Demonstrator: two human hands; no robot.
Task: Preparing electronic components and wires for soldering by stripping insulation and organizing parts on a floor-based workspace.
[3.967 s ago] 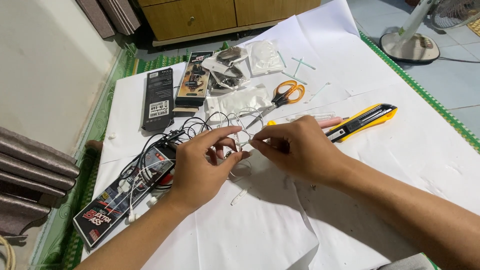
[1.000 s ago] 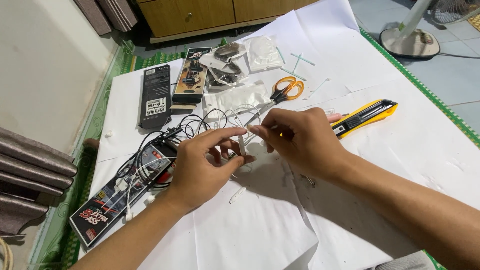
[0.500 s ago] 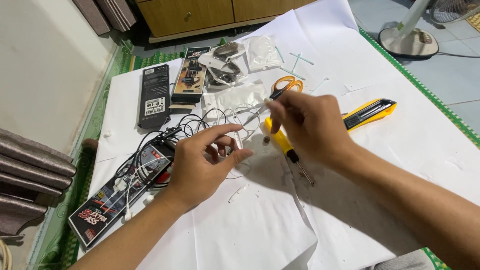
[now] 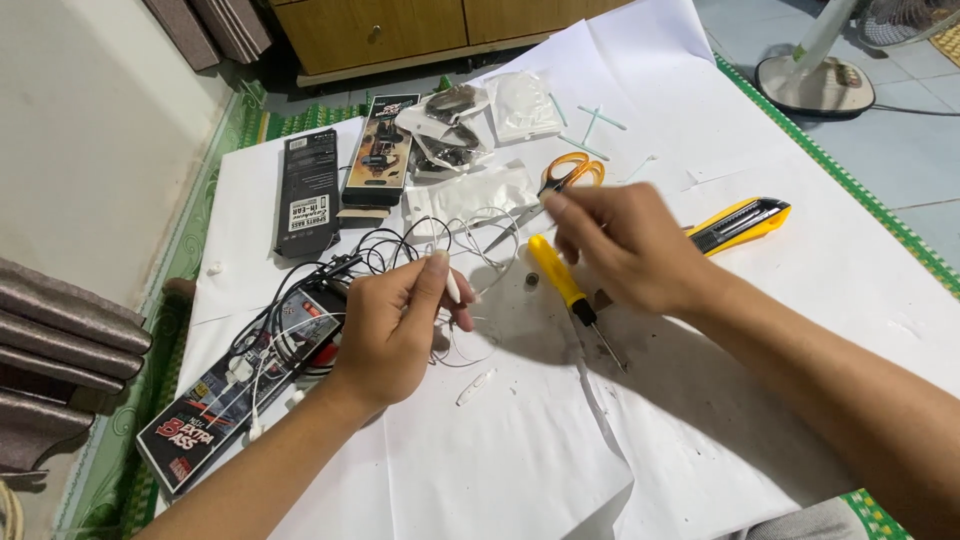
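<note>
My left hand (image 4: 395, 325) pinches a small white earphone piece and its thin white wire between thumb and fingers, just above the white paper (image 4: 520, 460). My right hand (image 4: 625, 250) hovers blurred above the table with nothing visible in it, its fingertips close to the orange-handled scissors (image 4: 570, 172). A yellow-handled screwdriver (image 4: 562, 283) lies on the paper between my hands, its metal shaft pointing toward me. A tangle of black and white earphone wires (image 4: 390, 245) lies just beyond my left hand.
A yellow utility knife (image 4: 742, 220) lies right of my right hand. Two black boxes (image 4: 307, 190) and plastic bags (image 4: 465, 195) lie at the back. A black and red package (image 4: 225, 395) sits at the left edge. A small white part (image 4: 477, 386) lies near me. A fan base (image 4: 815, 85) stands on the floor.
My right hand has let go of the wire and lifted away toward the scissors, uncovering the yellow screwdriver on the paper. My left hand keeps hold of the white earphone piece.
</note>
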